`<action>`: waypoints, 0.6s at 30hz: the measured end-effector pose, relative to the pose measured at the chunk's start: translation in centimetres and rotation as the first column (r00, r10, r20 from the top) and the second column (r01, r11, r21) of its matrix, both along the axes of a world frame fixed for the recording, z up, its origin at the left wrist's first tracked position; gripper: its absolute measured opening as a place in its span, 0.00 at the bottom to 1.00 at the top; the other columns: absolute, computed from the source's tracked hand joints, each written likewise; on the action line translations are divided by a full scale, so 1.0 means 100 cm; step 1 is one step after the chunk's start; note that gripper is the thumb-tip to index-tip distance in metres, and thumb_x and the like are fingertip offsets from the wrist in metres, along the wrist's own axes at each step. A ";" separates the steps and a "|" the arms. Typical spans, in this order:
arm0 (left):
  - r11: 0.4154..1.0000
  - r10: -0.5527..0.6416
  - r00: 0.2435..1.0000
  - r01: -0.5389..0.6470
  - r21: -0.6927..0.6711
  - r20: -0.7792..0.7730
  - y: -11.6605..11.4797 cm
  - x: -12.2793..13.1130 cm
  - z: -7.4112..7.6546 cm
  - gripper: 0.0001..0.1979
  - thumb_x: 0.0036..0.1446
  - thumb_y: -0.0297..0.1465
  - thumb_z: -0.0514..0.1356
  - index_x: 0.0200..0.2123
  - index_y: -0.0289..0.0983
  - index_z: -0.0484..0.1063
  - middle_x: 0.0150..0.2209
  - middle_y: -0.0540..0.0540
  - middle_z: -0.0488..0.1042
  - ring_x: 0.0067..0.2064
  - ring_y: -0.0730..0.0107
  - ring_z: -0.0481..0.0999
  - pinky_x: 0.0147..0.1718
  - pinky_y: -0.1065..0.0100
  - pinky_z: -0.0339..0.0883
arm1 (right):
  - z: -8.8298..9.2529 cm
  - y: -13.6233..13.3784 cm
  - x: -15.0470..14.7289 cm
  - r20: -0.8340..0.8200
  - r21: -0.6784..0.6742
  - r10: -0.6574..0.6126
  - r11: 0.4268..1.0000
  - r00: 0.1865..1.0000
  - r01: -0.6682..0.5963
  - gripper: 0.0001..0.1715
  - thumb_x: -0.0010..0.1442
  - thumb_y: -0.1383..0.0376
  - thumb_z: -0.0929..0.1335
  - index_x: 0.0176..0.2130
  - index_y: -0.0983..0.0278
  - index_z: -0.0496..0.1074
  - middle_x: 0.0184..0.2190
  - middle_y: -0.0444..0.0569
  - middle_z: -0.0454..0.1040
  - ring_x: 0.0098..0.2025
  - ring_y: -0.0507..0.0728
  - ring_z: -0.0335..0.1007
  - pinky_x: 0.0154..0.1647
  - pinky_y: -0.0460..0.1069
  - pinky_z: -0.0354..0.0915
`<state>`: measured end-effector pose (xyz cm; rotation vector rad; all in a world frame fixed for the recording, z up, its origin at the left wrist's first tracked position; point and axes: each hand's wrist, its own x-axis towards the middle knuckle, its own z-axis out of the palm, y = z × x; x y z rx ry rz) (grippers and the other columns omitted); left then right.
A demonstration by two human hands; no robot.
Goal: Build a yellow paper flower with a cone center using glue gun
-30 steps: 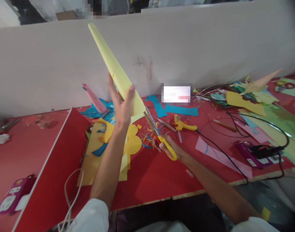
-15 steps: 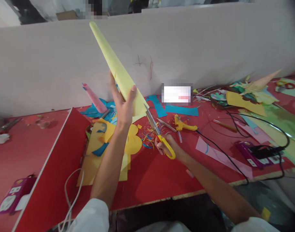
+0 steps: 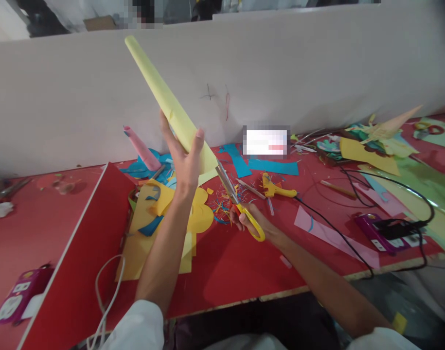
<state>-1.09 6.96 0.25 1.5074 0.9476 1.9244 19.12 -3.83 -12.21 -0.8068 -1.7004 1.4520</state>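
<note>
My left hand (image 3: 186, 160) is wrapped round a long rolled cone of pale yellow paper (image 3: 167, 99), tilted with its narrow end up and to the left. The thumb presses on the side of the cone that faces me. In my right hand (image 3: 249, 218) is a pair of scissors (image 3: 257, 226) with yellow and red handles, fingers in the loops. Their blades meet the cone's wide lower end. Below the blades, thin coloured paper shreds (image 3: 222, 206) are scattered on the red table (image 3: 237, 272).
A yellow glue gun (image 3: 278, 187) lies to the right, its black cord running to a purple power strip (image 3: 379, 233). Blue strips (image 3: 273, 166) lie behind. At left are a pink paper cone (image 3: 142, 148), yellow paper cut-outs (image 3: 200, 216) and a red divider (image 3: 83, 248).
The cone's narrow end has swung slightly left and down. The scissors remain at its lower end, the blades now looking closer together.
</note>
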 end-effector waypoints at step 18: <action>0.997 0.070 0.997 -0.069 0.031 -0.019 -0.006 0.008 0.005 0.53 0.57 0.60 0.65 0.77 0.59 0.41 0.70 0.43 0.64 0.63 0.54 0.75 0.64 0.54 0.71 | 0.012 -0.002 -0.002 0.065 -0.019 -0.031 0.999 0.997 0.032 0.45 0.55 0.23 0.64 0.29 0.61 0.66 0.18 0.40 0.65 0.19 0.50 0.60 0.21 0.46 0.55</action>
